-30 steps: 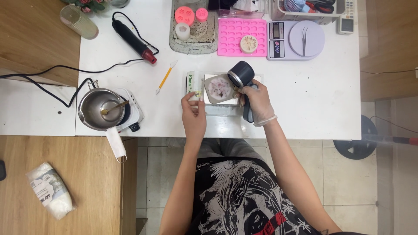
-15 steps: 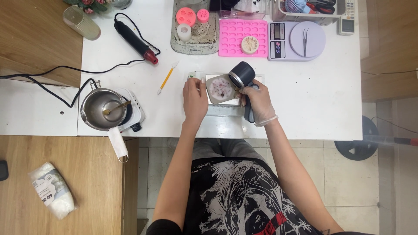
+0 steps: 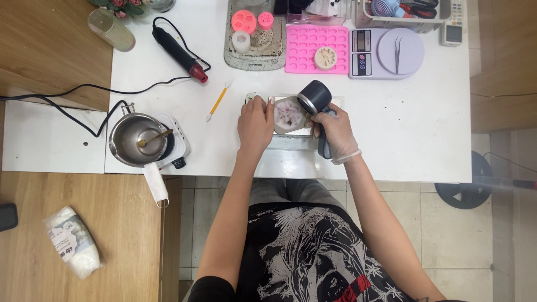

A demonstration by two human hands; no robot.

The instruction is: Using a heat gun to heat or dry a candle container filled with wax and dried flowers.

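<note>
My right hand (image 3: 336, 131), in a thin clear glove, grips the handle of a dark heat gun (image 3: 316, 100) whose round nozzle end points at a pale round piece with dark red flecks (image 3: 287, 113). That piece rests on a clear square plate (image 3: 296, 120) on the white table (image 3: 408, 128). My bare left hand (image 3: 255, 123) lies flat against the left side of the plate and the piece, fingers closed together.
A metal pot with a spoon (image 3: 136, 137) sits on a small white hotplate at the left. Behind are a black and red heat tool (image 3: 180, 54), a yellow-handled stick (image 3: 218, 100), a pink silicone mould (image 3: 316, 48), a scale with tweezers (image 3: 387, 53), and a tray with pink moulds (image 3: 254, 33).
My left hand has slid up from the table's front edge to rest beside the flecked piece. The right hand and heat gun stay in place.
</note>
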